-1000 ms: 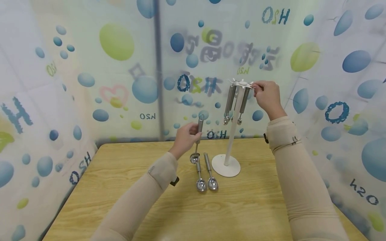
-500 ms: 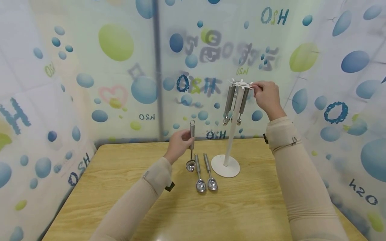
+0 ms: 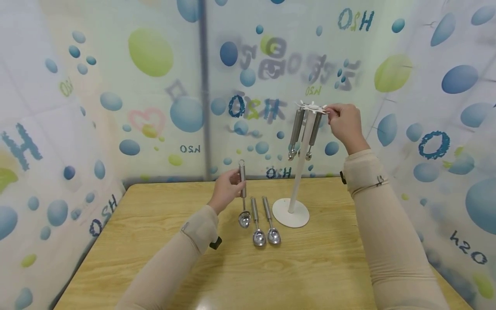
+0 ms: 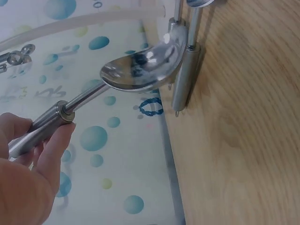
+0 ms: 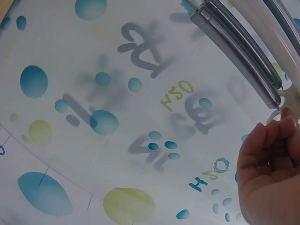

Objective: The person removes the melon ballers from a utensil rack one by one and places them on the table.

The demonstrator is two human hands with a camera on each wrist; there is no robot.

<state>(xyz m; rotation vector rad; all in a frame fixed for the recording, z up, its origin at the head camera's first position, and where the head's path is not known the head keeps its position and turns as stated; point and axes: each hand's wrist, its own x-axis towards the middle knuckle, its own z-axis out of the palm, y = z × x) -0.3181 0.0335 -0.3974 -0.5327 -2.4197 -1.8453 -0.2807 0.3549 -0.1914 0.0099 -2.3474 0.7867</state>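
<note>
My left hand [image 3: 224,190] holds a steel ice cream scoop [image 3: 244,219] by its thick handle, ring end up and bowl down. In the left wrist view, thumb and fingers pinch the handle, and the shiny oval bowl [image 4: 140,68] points away from the hand. Whether the bowl touches the table cannot be told. My right hand [image 3: 345,127] pinches the hooked white top of a utensil stand [image 3: 297,183]. From that top hang several steel-handled utensils [image 3: 296,129], their small ends down. In the right wrist view the fingertips meet the rim close to a hanging handle [image 5: 236,58].
Two similar scoops, a left one [image 3: 258,237] and a right one [image 3: 273,235], lie side by side left of the stand's round base [image 3: 284,215]. All rest on a wooden table [image 3: 174,258]. A bubble-patterned curtain [image 3: 166,107] stands behind it and on both sides.
My left hand has moved left and lower with the scoop, away from the stand and to the left of the two lying scoops. The right hand stays on the stand's top.
</note>
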